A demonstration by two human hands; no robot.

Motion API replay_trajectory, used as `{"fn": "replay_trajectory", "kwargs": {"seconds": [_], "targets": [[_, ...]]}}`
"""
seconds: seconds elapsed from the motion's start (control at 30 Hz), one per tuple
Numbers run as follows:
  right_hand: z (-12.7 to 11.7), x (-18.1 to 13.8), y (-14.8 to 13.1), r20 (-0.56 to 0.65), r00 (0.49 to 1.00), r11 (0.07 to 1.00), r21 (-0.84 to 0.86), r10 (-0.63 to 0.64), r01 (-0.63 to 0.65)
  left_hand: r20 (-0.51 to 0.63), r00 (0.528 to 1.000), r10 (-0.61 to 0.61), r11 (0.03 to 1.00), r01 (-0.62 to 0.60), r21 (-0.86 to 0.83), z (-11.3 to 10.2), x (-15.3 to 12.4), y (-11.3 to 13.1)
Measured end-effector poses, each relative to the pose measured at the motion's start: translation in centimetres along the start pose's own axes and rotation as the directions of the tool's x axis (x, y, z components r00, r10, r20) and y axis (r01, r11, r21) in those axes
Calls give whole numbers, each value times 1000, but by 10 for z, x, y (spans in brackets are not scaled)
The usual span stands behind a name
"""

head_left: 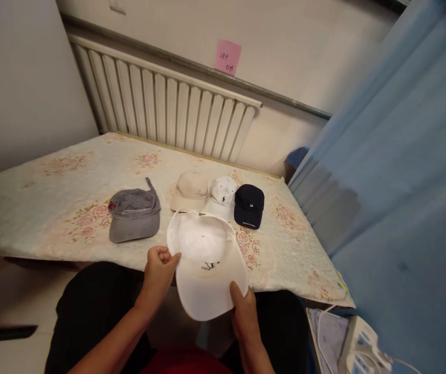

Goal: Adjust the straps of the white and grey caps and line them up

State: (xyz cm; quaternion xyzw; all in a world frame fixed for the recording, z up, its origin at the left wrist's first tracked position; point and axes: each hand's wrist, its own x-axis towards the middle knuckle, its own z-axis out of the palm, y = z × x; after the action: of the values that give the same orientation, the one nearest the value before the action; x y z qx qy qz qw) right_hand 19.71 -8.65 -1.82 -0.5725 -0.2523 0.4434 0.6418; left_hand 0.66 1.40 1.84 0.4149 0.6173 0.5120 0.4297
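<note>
Between my hands is a white baseball cap (203, 291), its brim toward me and its hollow inside facing up, with dark embroidery showing. My left hand (159, 272) pinches the cap's left edge near the brim. On the other side, my right hand (244, 306) grips the brim's right edge, thumb on top. Beyond it on the bed, a beige cap (190, 191), a white cap with a small dark logo (223, 193) and a black cap (249, 203) sit in a row. A grey cap (135, 215) lies to the left, its strap sticking up.
The caps lie on a floral bedcover (90, 166). A radiator (168, 98) and a pink note (227, 57) are on the wall behind. A blue curtain (382, 182) hangs at the right, above a white power strip (365, 343) with cables.
</note>
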Motion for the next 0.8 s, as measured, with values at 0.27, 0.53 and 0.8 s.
{"fn": "replay_trajectory", "kwargs": {"seconds": [0.27,0.53,0.8], "targets": [[-3,-1,0,5,1000,998,-60,17,-17,72,997,-31,999,28,47,3,-5,3],[-4,-1,3,29,998,999,-4,49,-48,81,996,-23,990,12,138,6,-4,2],[-1,-3,9,77,996,993,106,45,-54,52,999,9,995,-14,100,8,-11,10]]}}
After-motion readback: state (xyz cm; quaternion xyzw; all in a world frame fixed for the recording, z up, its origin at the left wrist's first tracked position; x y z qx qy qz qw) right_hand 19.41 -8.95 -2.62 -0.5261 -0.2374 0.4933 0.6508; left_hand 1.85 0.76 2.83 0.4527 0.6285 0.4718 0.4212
